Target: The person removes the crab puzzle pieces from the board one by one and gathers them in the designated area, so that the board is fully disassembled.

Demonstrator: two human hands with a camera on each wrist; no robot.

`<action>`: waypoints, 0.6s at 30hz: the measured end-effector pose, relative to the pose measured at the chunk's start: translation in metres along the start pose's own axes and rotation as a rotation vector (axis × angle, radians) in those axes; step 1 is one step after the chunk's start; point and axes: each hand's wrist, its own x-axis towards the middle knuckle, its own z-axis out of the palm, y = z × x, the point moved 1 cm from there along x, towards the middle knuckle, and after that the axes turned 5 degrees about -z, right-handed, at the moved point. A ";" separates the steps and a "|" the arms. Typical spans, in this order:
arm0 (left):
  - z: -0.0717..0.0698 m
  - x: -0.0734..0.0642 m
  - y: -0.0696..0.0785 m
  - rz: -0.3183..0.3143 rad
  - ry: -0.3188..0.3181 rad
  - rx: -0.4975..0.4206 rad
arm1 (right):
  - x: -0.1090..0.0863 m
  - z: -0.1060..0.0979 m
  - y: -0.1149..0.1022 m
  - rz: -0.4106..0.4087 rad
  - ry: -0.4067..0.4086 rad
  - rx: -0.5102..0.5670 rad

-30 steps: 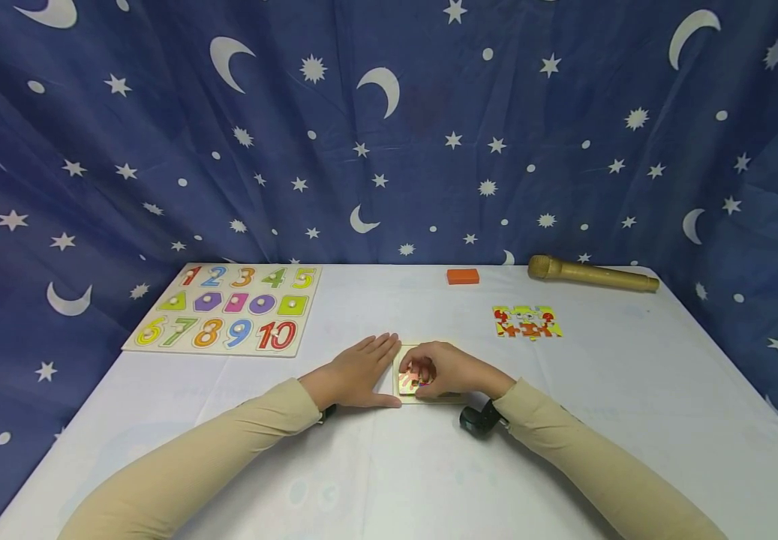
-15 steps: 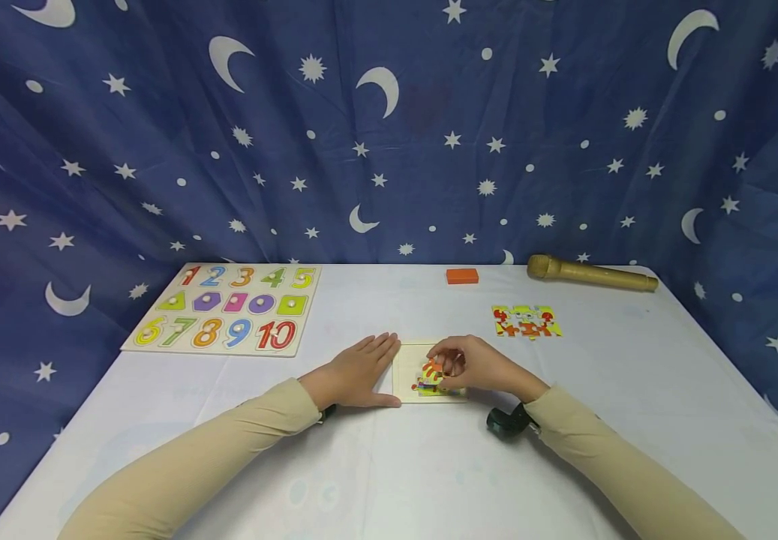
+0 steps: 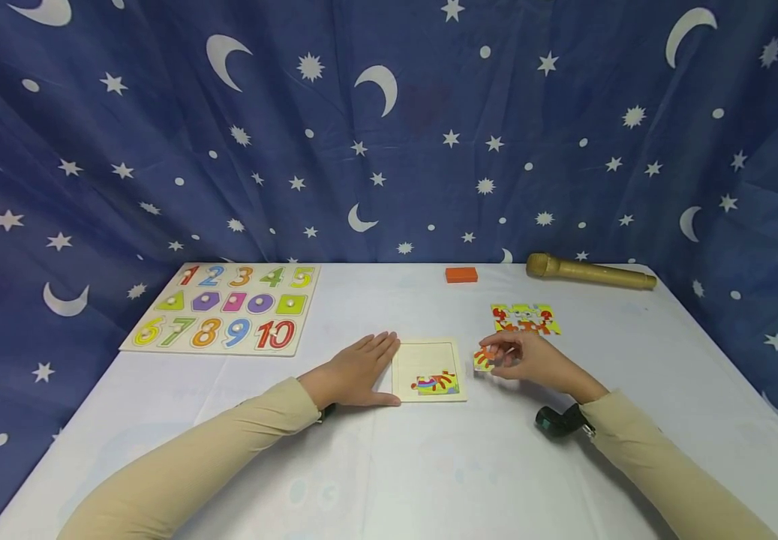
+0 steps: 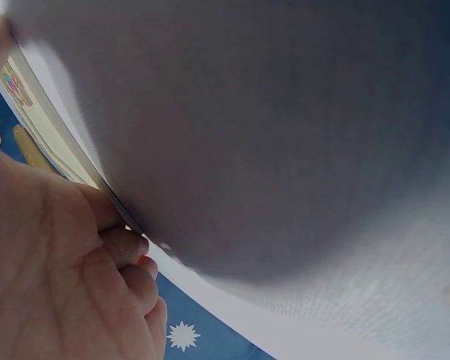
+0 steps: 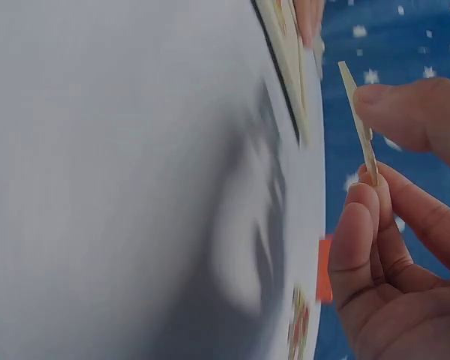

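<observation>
In the head view, a square wooden puzzle tray lies mid-table, with joined yellow and red pieces in its lower right part. My left hand lies flat with straight fingers, fingertips and thumb at the tray's left edge. My right hand is to the right of the tray and pinches a jigsaw piece printed in yellow and orange-red. The right wrist view shows this jigsaw piece edge-on between thumb and fingers, raised off the table. Just behind the right hand lies a group of joined jigsaw pieces.
A wooden board of numbers and shapes lies at the back left. An orange block and a gold microphone lie along the back edge, before a blue curtain with moons and stars.
The right hand has lifted a jigsaw piece out of the tray and carried it right, past the tray's right edge. The left hand stays in place.
</observation>
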 end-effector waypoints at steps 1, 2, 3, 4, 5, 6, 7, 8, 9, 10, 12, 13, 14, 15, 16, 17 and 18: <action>-0.001 0.000 0.000 0.001 0.001 -0.002 | -0.002 -0.004 0.003 0.006 0.005 -0.007; -0.001 0.000 0.000 0.002 0.003 -0.003 | -0.003 -0.008 0.006 0.010 0.011 -0.009; -0.002 0.000 0.000 0.004 0.004 -0.003 | -0.004 -0.012 0.009 0.016 0.016 -0.009; -0.002 -0.001 0.000 0.005 0.005 -0.002 | -0.005 -0.015 0.013 0.030 0.020 -0.012; -0.002 -0.001 0.000 0.005 0.005 -0.003 | -0.006 -0.018 0.016 0.037 0.022 -0.012; -0.003 -0.001 0.000 0.006 0.005 -0.004 | -0.007 -0.021 0.020 0.052 0.025 -0.010; -0.003 -0.001 0.000 0.006 0.004 -0.002 | -0.008 -0.023 0.022 0.058 0.027 -0.010; -0.003 -0.001 0.000 0.005 0.003 -0.005 | -0.008 -0.025 0.026 0.063 0.027 -0.013; -0.003 -0.001 0.000 0.005 0.003 -0.009 | -0.008 -0.027 0.029 0.070 0.028 -0.020; -0.003 -0.001 0.000 0.004 0.003 -0.013 | -0.008 -0.028 0.031 0.072 0.027 -0.029; -0.002 0.000 0.000 0.000 -0.003 -0.011 | -0.007 -0.030 0.036 0.075 0.028 -0.043; -0.001 0.000 0.000 -0.002 -0.005 -0.008 | -0.006 -0.031 0.037 0.077 0.029 -0.050; -0.001 0.000 -0.001 -0.003 -0.006 -0.005 | -0.005 -0.031 0.039 0.074 0.029 -0.052; 0.000 0.000 -0.001 -0.004 -0.006 0.000 | -0.004 -0.032 0.040 0.080 0.031 -0.055; 0.001 0.001 -0.001 -0.005 -0.007 0.007 | -0.003 -0.032 0.041 0.083 0.034 -0.056; 0.002 0.001 -0.001 -0.004 -0.010 0.014 | -0.002 -0.032 0.042 0.089 0.036 -0.056; 0.002 0.001 -0.001 -0.002 -0.008 0.015 | -0.001 -0.032 0.042 0.095 0.037 -0.054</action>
